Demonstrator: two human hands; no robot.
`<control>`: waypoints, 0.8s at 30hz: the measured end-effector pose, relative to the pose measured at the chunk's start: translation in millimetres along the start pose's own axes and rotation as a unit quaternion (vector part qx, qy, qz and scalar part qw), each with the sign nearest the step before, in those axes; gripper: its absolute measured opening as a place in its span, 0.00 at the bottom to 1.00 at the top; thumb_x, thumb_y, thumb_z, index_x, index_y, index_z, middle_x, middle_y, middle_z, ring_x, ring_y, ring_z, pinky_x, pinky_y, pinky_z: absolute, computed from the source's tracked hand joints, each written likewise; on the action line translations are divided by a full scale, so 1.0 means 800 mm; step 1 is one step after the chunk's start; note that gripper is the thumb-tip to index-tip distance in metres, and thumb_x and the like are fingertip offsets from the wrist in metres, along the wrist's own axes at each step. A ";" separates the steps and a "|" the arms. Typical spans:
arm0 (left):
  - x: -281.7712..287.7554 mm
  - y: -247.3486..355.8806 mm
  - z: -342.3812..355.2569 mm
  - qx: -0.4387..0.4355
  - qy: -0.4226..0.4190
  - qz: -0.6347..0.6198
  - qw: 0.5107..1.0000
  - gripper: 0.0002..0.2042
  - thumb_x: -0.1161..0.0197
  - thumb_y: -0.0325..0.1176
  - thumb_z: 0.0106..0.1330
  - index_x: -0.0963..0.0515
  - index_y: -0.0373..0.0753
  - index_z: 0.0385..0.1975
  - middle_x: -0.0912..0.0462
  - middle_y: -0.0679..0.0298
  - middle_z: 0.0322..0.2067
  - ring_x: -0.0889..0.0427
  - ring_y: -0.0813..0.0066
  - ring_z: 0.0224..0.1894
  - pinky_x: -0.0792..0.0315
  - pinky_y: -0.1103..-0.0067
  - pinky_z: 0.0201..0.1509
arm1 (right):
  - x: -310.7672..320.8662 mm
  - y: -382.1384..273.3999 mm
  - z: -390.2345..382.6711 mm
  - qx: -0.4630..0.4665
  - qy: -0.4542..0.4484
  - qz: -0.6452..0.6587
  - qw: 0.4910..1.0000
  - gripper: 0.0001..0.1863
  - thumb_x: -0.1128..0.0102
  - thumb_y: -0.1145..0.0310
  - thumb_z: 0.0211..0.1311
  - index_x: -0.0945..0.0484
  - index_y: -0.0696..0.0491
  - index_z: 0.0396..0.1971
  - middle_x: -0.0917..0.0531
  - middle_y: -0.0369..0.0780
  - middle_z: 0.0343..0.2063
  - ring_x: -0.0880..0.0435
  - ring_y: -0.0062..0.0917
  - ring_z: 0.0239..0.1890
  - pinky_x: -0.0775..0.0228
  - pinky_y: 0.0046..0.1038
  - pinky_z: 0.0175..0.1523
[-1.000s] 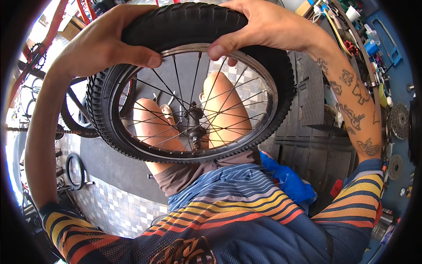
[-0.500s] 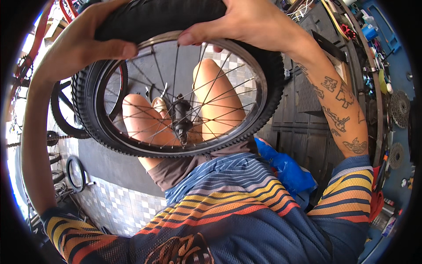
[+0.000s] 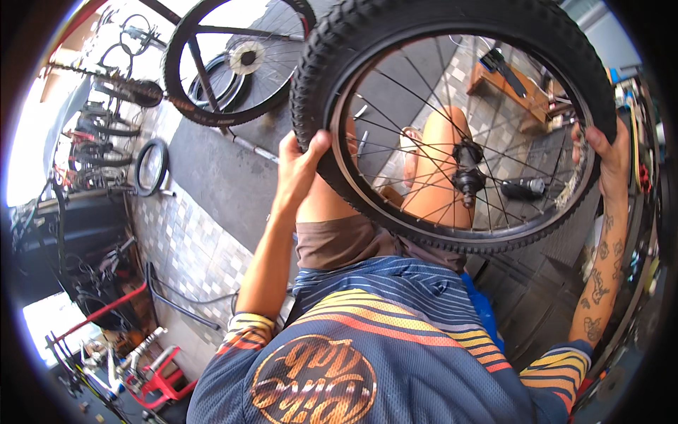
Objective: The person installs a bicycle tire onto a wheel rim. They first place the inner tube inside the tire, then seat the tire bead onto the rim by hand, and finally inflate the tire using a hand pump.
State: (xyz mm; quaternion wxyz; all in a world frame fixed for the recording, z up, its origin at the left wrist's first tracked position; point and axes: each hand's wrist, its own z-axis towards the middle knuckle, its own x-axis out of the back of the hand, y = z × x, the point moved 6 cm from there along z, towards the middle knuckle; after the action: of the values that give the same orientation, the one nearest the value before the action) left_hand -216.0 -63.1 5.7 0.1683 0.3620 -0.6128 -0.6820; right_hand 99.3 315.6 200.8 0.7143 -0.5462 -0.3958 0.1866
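A bicycle wheel [image 3: 351, 189] with a knobby black tyre is held up before me, tilted above my knees. Its spokes run to a dark hub [image 3: 467, 169]. My left hand [image 3: 302, 159] grips the tyre and rim at the wheel's left side, thumb on top. At the opposite side my right hand [image 3: 609, 157] is closed round the tyre, its thumb over the tread and fingertips showing inside the rim. The tyre covers part of each hand's fingers.
Another bicycle wheel [image 3: 171, 71] with a disc stands on a bicycle ahead to the left. A loose tyre [image 3: 150, 167] lies on the tiled floor. Beyond my wheel is a wooden stand [image 3: 530, 106]. Several bicycles line the left; a red frame part [image 3: 159, 381] is at lower left.
My hands have moved from the wheel's top edge to its left and right sides. My view has swung left, so the wheel appears farther right.
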 end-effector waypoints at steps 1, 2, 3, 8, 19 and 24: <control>-0.006 -0.006 0.001 -0.024 0.014 -0.058 0.998 0.20 0.30 0.44 0.79 0.20 0.30 0.52 0.09 0.52 0.39 0.07 0.62 0.36 0.11 0.68 0.45 | 0.007 0.003 0.001 0.007 0.002 -0.002 1.000 0.29 0.20 0.53 0.64 0.18 0.62 0.52 0.11 0.42 0.36 0.14 0.22 0.26 0.18 0.26 0.33; -0.011 -0.002 0.005 -0.039 0.023 -0.122 0.991 0.19 0.32 0.45 0.81 0.19 0.30 0.50 0.09 0.51 0.34 0.08 0.62 0.32 0.11 0.67 0.40 | 0.015 0.006 0.001 0.014 0.009 -0.003 1.000 0.29 0.21 0.53 0.65 0.18 0.62 0.52 0.10 0.42 0.36 0.14 0.22 0.26 0.18 0.26 0.33; -0.014 0.012 0.012 -0.046 0.029 -0.108 0.993 0.19 0.31 0.44 0.81 0.17 0.29 0.46 0.09 0.52 0.32 0.08 0.64 0.29 0.12 0.69 0.35 | 0.025 0.010 0.001 0.020 0.024 0.001 1.000 0.29 0.21 0.52 0.65 0.17 0.62 0.52 0.10 0.43 0.35 0.13 0.23 0.26 0.18 0.27 0.33; -0.022 0.162 0.042 -0.136 -0.019 -0.016 0.990 0.17 0.29 0.42 0.79 0.16 0.29 0.41 0.10 0.54 0.27 0.09 0.65 0.26 0.13 0.73 0.32 | 0.046 0.020 0.005 0.086 0.075 0.084 0.990 0.29 0.21 0.56 0.67 0.19 0.65 0.54 0.11 0.45 0.35 0.11 0.28 0.27 0.15 0.30 0.33; -0.025 0.254 0.050 -0.284 0.034 0.339 0.896 0.29 0.18 0.51 0.61 0.15 0.31 0.49 0.13 0.62 0.38 0.16 0.73 0.45 0.23 0.71 0.54 | -0.074 0.048 -0.004 0.112 0.033 0.150 0.982 0.41 0.09 0.44 0.50 0.16 0.64 0.49 0.11 0.43 0.31 0.07 0.30 0.32 0.09 0.36 0.38; -0.051 0.272 0.062 -0.305 0.016 0.406 0.861 0.25 0.21 0.54 0.68 0.13 0.32 0.36 0.17 0.65 0.19 0.20 0.81 0.23 0.26 0.76 0.32 | -0.081 0.070 -0.005 0.116 0.013 0.120 0.986 0.42 0.11 0.40 0.52 0.14 0.65 0.48 0.09 0.47 0.34 0.06 0.31 0.31 0.08 0.35 0.39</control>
State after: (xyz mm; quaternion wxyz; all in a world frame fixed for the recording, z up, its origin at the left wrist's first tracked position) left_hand -269.4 -42.4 225.5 0.5422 0.0222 -0.4640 -0.7002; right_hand 71.7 287.1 124.8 0.7502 -0.5058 -0.2939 0.3082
